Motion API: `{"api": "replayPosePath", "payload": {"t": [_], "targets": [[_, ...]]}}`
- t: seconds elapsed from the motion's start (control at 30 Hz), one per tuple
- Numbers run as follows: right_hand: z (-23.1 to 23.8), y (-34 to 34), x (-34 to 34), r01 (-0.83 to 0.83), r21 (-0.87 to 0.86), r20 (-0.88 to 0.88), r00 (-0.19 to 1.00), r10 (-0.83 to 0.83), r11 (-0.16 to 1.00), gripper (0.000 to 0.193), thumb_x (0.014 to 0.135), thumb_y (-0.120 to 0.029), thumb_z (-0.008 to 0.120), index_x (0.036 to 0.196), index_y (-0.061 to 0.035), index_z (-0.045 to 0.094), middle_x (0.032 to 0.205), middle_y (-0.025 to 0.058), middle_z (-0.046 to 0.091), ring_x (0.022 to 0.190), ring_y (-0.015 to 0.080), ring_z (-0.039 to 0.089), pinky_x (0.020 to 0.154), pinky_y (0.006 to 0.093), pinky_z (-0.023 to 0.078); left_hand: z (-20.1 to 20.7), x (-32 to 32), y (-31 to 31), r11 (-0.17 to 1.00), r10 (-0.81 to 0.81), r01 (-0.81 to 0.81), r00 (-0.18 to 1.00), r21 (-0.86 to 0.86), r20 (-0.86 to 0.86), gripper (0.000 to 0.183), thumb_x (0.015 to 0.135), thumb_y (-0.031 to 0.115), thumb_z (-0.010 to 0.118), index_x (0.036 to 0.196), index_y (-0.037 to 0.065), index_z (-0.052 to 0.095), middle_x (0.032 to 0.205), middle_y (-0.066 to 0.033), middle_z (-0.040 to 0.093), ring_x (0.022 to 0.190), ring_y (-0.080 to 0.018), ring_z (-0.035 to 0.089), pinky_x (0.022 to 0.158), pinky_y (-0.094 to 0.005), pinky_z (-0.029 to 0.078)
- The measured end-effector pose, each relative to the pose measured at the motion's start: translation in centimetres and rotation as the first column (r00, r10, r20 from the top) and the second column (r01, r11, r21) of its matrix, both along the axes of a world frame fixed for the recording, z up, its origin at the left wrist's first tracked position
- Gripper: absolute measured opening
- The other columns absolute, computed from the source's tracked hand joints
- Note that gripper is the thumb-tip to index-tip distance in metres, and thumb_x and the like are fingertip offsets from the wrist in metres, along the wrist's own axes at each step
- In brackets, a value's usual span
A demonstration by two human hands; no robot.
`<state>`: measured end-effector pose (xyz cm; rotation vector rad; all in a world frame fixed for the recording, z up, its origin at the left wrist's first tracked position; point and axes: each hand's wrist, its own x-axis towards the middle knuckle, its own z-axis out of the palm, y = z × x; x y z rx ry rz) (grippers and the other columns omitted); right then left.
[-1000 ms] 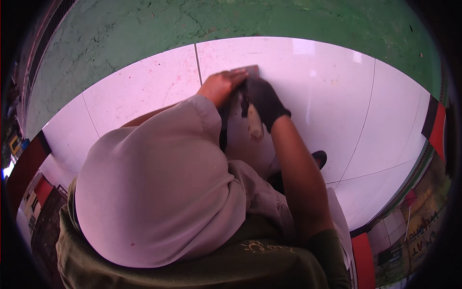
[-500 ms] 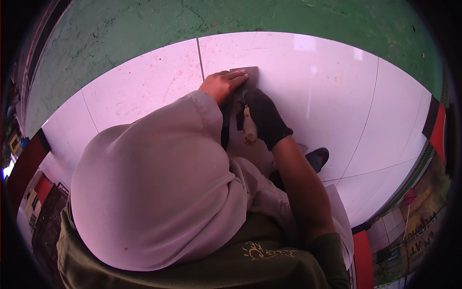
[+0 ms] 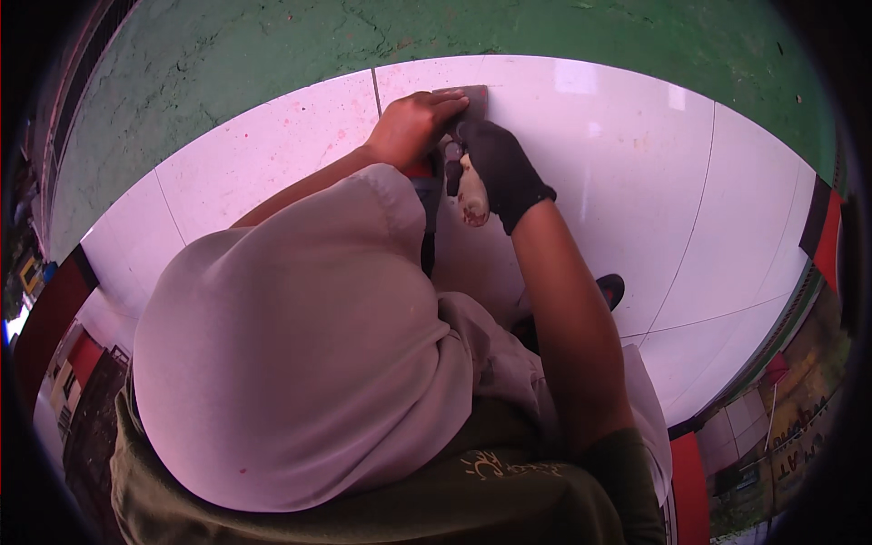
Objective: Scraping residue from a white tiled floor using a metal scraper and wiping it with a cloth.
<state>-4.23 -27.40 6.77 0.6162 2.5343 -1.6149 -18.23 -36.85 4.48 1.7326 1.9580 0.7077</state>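
My bare left hand (image 3: pixel 413 123) presses its fingers down on the flat grey blade of a trowel (image 3: pixel 470 94), which lies on the glossy white tile floor (image 3: pixel 618 163) by a tile joint. My right hand (image 3: pixel 504 168), in a black glove, grips the trowel's pale, red-stained handle (image 3: pixel 472 202) just behind the blade. Both hands are close together at the far edge of the tiles. A wide pale cloth (image 3: pixel 291 363) fills the foreground and hides my left forearm's lower part.
Rough green surface (image 3: pixel 272 64) borders the tiles on the far side. A dark shoe (image 3: pixel 610 289) rests on the tile beside my right arm. Red edging (image 3: pixel 822 245) runs along the right rim, and tile joints cross the floor.
Both hands and the trowel have shifted a little farther up the tile, toward the green edge. The grip on blade and handle is unchanged.
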Motion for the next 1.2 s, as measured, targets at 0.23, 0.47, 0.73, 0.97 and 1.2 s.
{"api": "replayPosePath", "payload": {"t": [0.23, 0.47, 0.73, 0.97, 1.2], "targets": [[-0.5, -2.4, 1.6, 0.204, -0.451, 0.028, 0.976, -0.215, 0.869, 0.022, 0.089, -0.021, 0.044, 0.081, -0.0022, 0.052, 0.069, 0.0077, 0.053, 0.054, 0.0186, 0.057, 0.049, 0.0331, 0.047, 0.2, 1.2, -2.2, 1.000, -0.023, 0.023, 0.999, -0.001, -0.028, 0.046, 0.070, 0.006, 0.061, 0.115, 0.007, 0.057, 0.113, -0.0123, 0.060, 0.097, -0.0283, 0.061, 0.082, -0.0354, 0.050], [0.0, 0.3, -1.7, 0.280, -0.548, 0.288, 0.948, -0.137, 0.788, 0.023, 0.087, -0.023, 0.046, 0.077, -0.0030, 0.051, 0.065, 0.0083, 0.052, 0.050, 0.0195, 0.054, 0.044, 0.0347, 0.045, 1.0, -0.6, -0.2, 0.998, 0.028, -0.030, 0.999, -0.062, -0.028, 0.044, 0.070, 0.006, 0.060, 0.114, 0.006, 0.057, 0.113, -0.0113, 0.060, 0.101, -0.0266, 0.059, 0.083, -0.0346, 0.049], [-2.4, 0.8, -1.5, 0.076, -0.259, -0.177, 0.976, -0.124, 0.963, 0.027, 0.087, -0.026, 0.045, 0.078, -0.0015, 0.051, 0.059, 0.0104, 0.051, 0.046, 0.0207, 0.053, 0.044, 0.0340, 0.045, 0.1, -1.3, 0.9, 1.000, 0.023, -0.022, 0.998, 0.010, -0.063, 0.043, 0.070, 0.003, 0.058, 0.112, 0.006, 0.057, 0.112, -0.0118, 0.061, 0.100, -0.0270, 0.059, 0.083, -0.0340, 0.050], [-0.6, -1.4, 0.5, 0.009, 0.163, -0.139, 0.990, 0.014, 0.987, 0.014, 0.080, -0.011, 0.050, 0.082, 0.0010, 0.056, 0.066, 0.0168, 0.058, 0.061, 0.0283, 0.061, 0.057, 0.0363, 0.049, 0.4, 1.4, -2.0, 0.997, 0.065, -0.065, 0.998, -0.028, -0.026, 0.042, 0.072, 0.004, 0.061, 0.114, 0.006, 0.057, 0.112, -0.0128, 0.061, 0.094, -0.0293, 0.061, 0.080, -0.0364, 0.051], [1.2, 0.6, -3.7, -0.161, -0.001, 0.082, 0.984, 0.161, 0.987, 0.012, 0.078, -0.009, 0.051, 0.083, -0.0006, 0.057, 0.076, 0.0199, 0.061, 0.063, 0.0296, 0.063, 0.057, 0.0355, 0.050, 1.1, -1.8, -0.7, 0.992, 0.129, -0.129, 0.991, 0.015, -0.039, 0.040, 0.072, 0.003, 0.061, 0.112, 0.007, 0.059, 0.107, -0.0127, 0.063, 0.094, -0.0288, 0.061, 0.080, -0.0347, 0.051]]}}
